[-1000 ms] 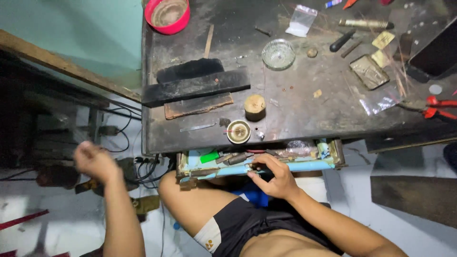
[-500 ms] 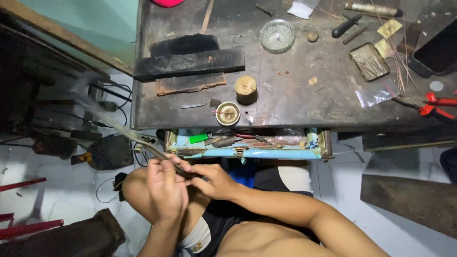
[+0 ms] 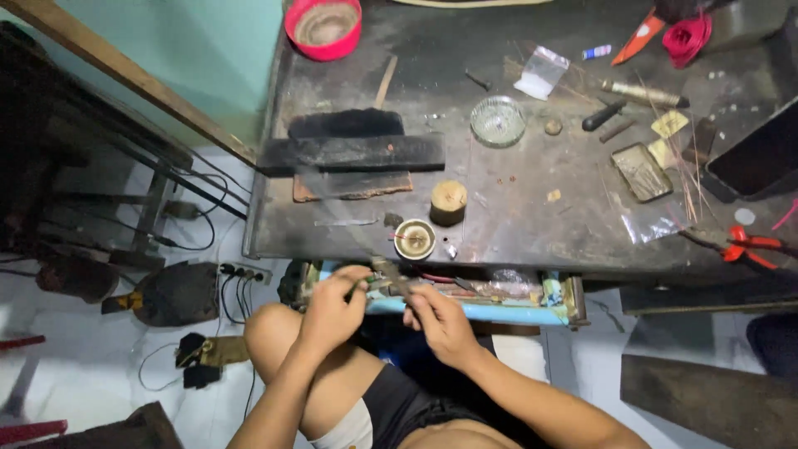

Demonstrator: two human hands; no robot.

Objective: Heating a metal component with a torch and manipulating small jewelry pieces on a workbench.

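Observation:
My left hand and my right hand meet over my lap, just below the dark workbench's front edge. Both are closed on a small metal hand tool, a slim grey thing held between them; its exact kind is too blurred to tell. Right behind the hands is an open light-blue drawer holding several small tools. On the bench edge above them stand a small round white dish and a short wooden cylinder.
On the bench lie a black block, a glass dish, a red bowl, a small plastic bag, a metal tin and red-handled pliers. Cables and a power strip lie on the floor at left.
My left hand came in from far out at the left and joined the right hand. The right hand left the drawer. Both now hold the small tool, lifted nearer the bench edge.

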